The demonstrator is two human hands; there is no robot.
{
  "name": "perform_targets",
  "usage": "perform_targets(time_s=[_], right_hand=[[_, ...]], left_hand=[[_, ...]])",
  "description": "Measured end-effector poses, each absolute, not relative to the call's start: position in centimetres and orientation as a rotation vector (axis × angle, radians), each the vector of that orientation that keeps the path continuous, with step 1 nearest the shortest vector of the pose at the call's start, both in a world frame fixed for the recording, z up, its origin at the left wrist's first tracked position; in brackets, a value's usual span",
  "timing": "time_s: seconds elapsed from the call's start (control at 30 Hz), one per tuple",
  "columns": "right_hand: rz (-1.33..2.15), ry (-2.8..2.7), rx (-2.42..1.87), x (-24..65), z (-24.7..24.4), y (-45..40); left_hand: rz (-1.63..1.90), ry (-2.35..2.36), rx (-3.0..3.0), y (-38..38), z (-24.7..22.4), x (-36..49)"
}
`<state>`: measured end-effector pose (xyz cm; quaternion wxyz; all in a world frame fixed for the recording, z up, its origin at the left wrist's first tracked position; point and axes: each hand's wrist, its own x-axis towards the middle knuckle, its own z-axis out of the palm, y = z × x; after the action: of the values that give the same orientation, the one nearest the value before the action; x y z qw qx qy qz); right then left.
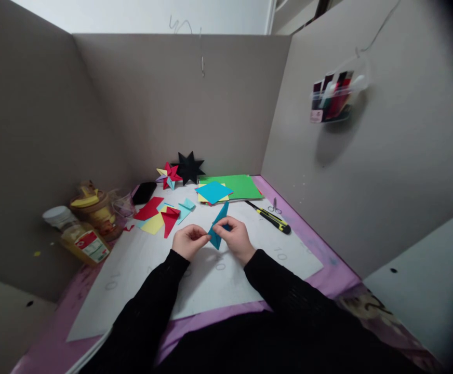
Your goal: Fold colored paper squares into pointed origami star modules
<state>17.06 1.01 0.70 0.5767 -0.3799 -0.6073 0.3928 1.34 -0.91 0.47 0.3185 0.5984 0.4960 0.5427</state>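
Between my two hands, a folded piece of blue paper is held above the white sheet. My left hand pinches its lower left edge between thumb and fingers. On its right side, my right hand grips the paper with thumb and forefinger. Folded red paper and folded light blue paper lie beyond my left hand, beside a yellow piece and a flat red piece. Past my hands, a blue square rests on green sheets.
A yellow-black utility knife and small scissors lie at right. At left stand a glue bottle and a brown pot. A dark phone, a coloured paper star and a black star are at the back. A plastic container hangs right.
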Motion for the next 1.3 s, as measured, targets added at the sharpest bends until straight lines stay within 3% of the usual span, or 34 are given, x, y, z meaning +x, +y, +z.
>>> perform_targets(time_s=[0.23, 1.1, 1.3], right_hand=[[0.916, -1.417, -0.895, 17.0, 0.8, 0.9], [1.067, -1.327, -0.570, 15.9, 0.1, 0.4], [1.224, -1.324, -0.673, 15.5, -0.4, 0.6]], left_hand=[[1.231, 1.201, 1.440, -0.1, -0.4, 1.1], [1.480, 1.370, 1.483, -1.1, 1.3, 1.5], [1.608, 1.355, 1.459, -0.8, 0.8, 1.6]])
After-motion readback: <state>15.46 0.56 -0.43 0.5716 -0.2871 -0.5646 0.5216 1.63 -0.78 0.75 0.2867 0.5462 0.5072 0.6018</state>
